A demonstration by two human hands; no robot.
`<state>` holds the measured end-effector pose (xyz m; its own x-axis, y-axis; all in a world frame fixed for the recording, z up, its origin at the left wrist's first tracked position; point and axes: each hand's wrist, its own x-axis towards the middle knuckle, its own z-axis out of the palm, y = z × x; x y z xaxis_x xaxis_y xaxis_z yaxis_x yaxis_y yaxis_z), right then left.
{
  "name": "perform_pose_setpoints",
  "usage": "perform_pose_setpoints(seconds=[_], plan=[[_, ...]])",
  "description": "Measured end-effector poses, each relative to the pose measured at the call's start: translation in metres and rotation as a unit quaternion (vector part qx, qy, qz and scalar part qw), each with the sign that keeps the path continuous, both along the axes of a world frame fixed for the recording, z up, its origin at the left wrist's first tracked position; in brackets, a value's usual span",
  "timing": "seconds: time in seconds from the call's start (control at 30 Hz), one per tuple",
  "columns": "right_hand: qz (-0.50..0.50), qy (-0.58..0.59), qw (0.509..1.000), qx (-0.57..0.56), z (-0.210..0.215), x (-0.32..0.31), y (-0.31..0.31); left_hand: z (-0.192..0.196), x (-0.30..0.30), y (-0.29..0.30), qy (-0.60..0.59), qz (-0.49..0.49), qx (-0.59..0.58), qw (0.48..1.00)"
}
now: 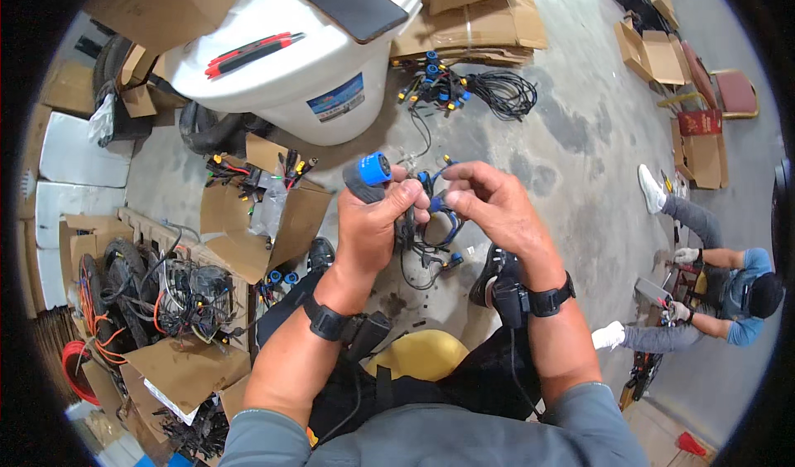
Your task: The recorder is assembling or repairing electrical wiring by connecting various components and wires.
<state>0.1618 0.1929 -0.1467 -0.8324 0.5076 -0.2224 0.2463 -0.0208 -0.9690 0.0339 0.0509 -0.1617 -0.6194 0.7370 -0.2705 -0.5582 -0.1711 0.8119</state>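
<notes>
The left hand (368, 223) is closed on a dark cable bundle (405, 230) above the floor (571, 210), a blue-ringed plug (381, 167) rising beside its thumb; the right hand (507, 210) fingers the bundle's far side (grip unclear). Apparently separating leads, which calls for steady left support.

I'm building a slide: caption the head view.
Left hand holding a blue-ringed connector and dark cables, right hand alongside, white tub beyond.
</notes>
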Motion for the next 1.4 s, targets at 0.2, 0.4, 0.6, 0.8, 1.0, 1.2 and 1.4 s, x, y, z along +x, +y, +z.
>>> perform_pose_setpoints(seconds=[0.2,0.4,0.6,0.8,1.0,1.2,1.4], plan=[[-0.029,0.063,0.995,-0.075,0.004,-0.005,-0.015,-0.002,0.016,0.006,-0.008,-0.047,-0.008,0.999],[-0.049,0.084,0.987,-0.126,0.002,-0.003,-0.011,-0.001,0.018,0.007,0.034,-0.065,-0.013,0.997],[-0.068,0.13,0.969,-0.197,0.005,-0.004,-0.011,0.002,0.015,0.007,0.06,-0.084,-0.034,0.994],[-0.086,0.146,0.962,-0.216,0.005,-0.004,-0.01,-0.002,0.014,0.007,-0.043,-0.087,0.009,0.995],[-0.084,0.129,0.963,-0.22,0.007,-0.004,-0.01,-0.001,0.012,0.007,-0.035,-0.063,0.015,0.997],[-0.08,0.125,0.964,-0.221,0.008,-0.006,-0.013,0.004,0.012,0.007,-0.02,-0.023,0.031,0.999],[-0.074,0.112,0.967,-0.217,0.009,-0.006,-0.014,0.005,0.011,0.007,0.003,0.009,0.015,1.0]])
